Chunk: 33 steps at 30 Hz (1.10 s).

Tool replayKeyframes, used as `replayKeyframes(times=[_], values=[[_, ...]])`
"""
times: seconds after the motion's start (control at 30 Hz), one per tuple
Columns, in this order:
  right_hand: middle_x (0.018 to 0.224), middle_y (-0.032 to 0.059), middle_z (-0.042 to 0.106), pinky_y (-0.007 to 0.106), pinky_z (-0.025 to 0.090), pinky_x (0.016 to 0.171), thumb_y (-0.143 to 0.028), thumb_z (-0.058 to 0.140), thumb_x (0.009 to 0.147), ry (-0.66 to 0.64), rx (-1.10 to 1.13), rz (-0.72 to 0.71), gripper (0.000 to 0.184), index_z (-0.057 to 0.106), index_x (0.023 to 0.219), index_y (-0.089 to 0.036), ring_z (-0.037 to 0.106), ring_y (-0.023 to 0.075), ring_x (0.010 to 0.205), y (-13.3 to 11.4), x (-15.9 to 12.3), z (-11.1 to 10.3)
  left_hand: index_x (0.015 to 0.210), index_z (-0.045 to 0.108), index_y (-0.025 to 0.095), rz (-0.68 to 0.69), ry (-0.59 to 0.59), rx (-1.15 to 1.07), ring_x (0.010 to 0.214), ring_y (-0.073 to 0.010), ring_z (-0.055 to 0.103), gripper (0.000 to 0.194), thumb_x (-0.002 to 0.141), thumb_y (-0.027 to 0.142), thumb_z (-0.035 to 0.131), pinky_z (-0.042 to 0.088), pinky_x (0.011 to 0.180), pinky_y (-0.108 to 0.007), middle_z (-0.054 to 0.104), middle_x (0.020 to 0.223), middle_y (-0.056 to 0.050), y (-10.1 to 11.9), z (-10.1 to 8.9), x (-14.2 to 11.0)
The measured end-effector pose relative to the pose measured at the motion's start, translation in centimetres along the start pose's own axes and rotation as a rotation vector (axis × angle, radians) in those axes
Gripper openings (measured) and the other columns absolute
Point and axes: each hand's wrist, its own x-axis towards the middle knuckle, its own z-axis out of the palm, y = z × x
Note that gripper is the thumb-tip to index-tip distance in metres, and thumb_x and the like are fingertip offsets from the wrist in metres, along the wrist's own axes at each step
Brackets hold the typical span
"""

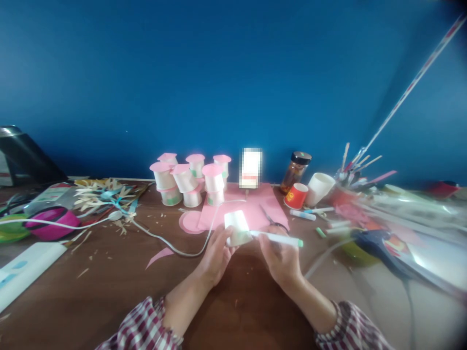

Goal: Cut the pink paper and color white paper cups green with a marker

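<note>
In the head view, my left hand [218, 255] grips a small white paper cup [237, 226], tilted on its side, above the table. My right hand [280, 256] is closed round a white marker [279, 238] with a green end pointing right. The marker's other end is close to the cup's side; whether it touches I cannot tell. Behind both hands lies a pink paper sheet [251, 206], with dark-handled scissors [274, 221] on its right part. Pink paper circles [189, 221] lie at its left edge. Stacked white cups with pink paper tops [188, 182] stand behind to the left.
A red paper cup [296, 196], a white cup [320, 188] and a dark-lidded jar [296, 170] stand at the right back. A white cable [164, 243] crosses the left side, near a power strip [31, 272] and wood slivers [98, 194]. A glue gun [386, 253] lies right.
</note>
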Motion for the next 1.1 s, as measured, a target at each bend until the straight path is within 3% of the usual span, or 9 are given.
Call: replayKeyframes(times=[0.17, 0.3, 0.47, 0.6, 0.77, 0.93, 1.1], values=[[0.069, 0.0022, 0.063, 0.021, 0.046, 0.049, -0.023, 0.055, 0.086, -0.063, 0.052, 0.0, 0.009, 0.061, 0.084, -0.017, 0.058, 0.0136, 0.057, -0.09, -0.12, 0.09, 0.091, 0.063, 0.02, 0.004, 0.037, -0.008, 0.098, -0.018, 0.058, 0.018, 0.08, 0.034, 0.062, 0.042, 0.097, -0.039, 0.064, 0.094, -0.002, 0.08, -0.01, 0.07], [0.069, 0.0017, 0.062, 0.021, 0.045, 0.048, -0.022, 0.055, 0.086, -0.021, 0.066, 0.021, 0.007, 0.06, 0.085, -0.017, 0.056, 0.0124, 0.055, -0.1, -0.17, 0.14, 0.095, 0.062, 0.019, 0.006, 0.016, 0.01, 0.101, -0.019, 0.057, 0.02, 0.082, 0.034, 0.06, 0.042, 0.096, -0.04, 0.063, 0.099, -0.004, -0.03, -0.15, 0.15], [0.069, 0.0016, 0.062, 0.02, 0.045, 0.046, -0.023, 0.057, 0.084, -0.103, 0.099, 0.027, 0.007, 0.061, 0.085, -0.017, 0.054, 0.0112, 0.051, -0.18, -0.27, 0.13, 0.096, 0.063, 0.021, 0.008, 0.021, 0.042, 0.096, -0.0178, 0.057, 0.02, 0.084, 0.035, 0.057, 0.044, 0.092, -0.038, 0.063, 0.094, -0.003, -0.19, -0.28, 0.2], [0.072, 0.0025, 0.063, 0.021, 0.046, 0.049, -0.023, 0.056, 0.085, -0.021, 0.071, 0.034, 0.007, 0.06, 0.085, -0.017, 0.056, 0.0122, 0.056, -0.1, -0.15, 0.13, 0.096, 0.062, 0.02, 0.004, 0.005, 0.032, 0.099, -0.019, 0.058, 0.021, 0.082, 0.036, 0.06, 0.042, 0.095, -0.039, 0.064, 0.099, -0.004, -0.26, -0.31, 0.21], [0.07, 0.0014, 0.061, 0.021, 0.046, 0.049, -0.022, 0.056, 0.086, -0.089, 0.089, 0.029, 0.007, 0.061, 0.085, -0.017, 0.055, 0.0118, 0.056, -0.07, -0.24, 0.14, 0.096, 0.063, 0.021, 0.004, 0.044, 0.019, 0.099, -0.0196, 0.058, 0.023, 0.08, 0.038, 0.061, 0.043, 0.094, -0.04, 0.065, 0.098, -0.004, -0.27, -0.39, 0.27], [0.072, 0.0022, 0.062, 0.021, 0.046, 0.05, -0.023, 0.056, 0.086, -0.011, 0.084, 0.045, 0.007, 0.06, 0.086, -0.017, 0.057, 0.0125, 0.059, 0.01, -0.22, 0.19, 0.098, 0.061, 0.02, -0.008, 0.013, 0.035, 0.099, -0.0198, 0.058, 0.022, 0.082, 0.036, 0.059, 0.042, 0.095, -0.04, 0.064, 0.098, -0.005, -0.19, -0.43, 0.23], [0.07, 0.0024, 0.061, 0.021, 0.047, 0.05, -0.025, 0.056, 0.085, -0.072, 0.123, 0.053, 0.008, 0.06, 0.083, -0.017, 0.058, 0.0137, 0.06, -0.04, -0.24, 0.23, 0.095, 0.06, 0.02, -0.006, 0.036, 0.028, 0.1, -0.0205, 0.057, 0.022, 0.082, 0.038, 0.059, 0.042, 0.095, -0.041, 0.064, 0.099, -0.005, -0.21, -0.39, 0.25]])
